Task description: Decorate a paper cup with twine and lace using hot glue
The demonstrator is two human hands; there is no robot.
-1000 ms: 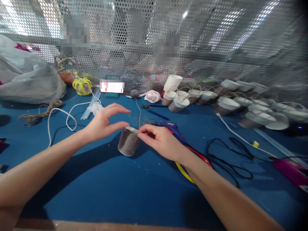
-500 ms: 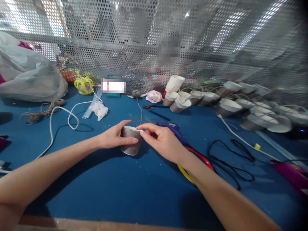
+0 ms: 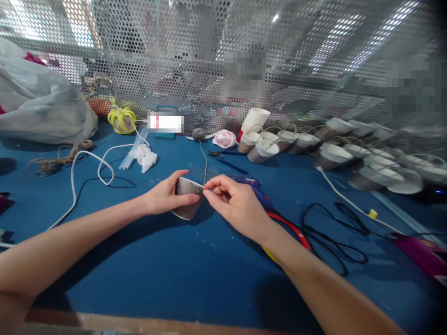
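My left hand is wrapped around a small paper cup with a grey-brown outside and a white rim, thumb across its near side. The cup leans, held above the blue table. At its right rim, my right hand pinches with thumb and index finger where a thin grey cord reaches the cup; the exact contact is hidden by the fingertips. That cord runs back to a grey ball of cord. Just behind my right hand lies a blue glue gun, partly covered.
Several finished-looking cups with handles stand at the back right, near stacked white cups. Pliers, a pink fabric rose, a white cable and a black cable lie about. A perforated metal screen stands behind.
The cup has tilted further, its base swinging left. My right fingers have drawn together at the rim; both hands stay in nearly the same place.
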